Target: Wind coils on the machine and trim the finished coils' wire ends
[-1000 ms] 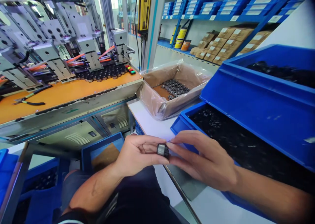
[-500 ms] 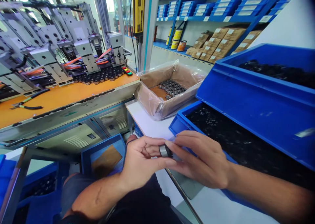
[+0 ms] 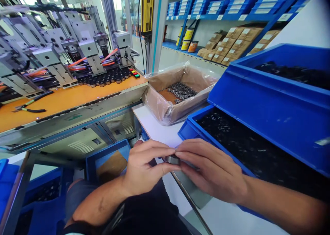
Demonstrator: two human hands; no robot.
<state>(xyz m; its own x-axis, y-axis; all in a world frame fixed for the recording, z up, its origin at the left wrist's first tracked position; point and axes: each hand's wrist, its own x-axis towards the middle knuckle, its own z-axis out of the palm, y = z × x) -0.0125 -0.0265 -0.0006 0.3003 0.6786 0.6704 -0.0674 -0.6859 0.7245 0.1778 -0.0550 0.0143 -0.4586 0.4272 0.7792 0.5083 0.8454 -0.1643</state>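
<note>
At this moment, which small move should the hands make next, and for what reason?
Probably the right hand should press gently against the small dark part while the left hand steadies it: the left hand pinches the part, and the right hand meets it from the opposite side.

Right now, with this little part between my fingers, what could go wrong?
The small dark part is pinched by the left hand's fingertips, so it might slip, perhaps as the right hand works against it. If it fell into the blue bin close by, it could be hard to spot among the dark pieces there.
</note>
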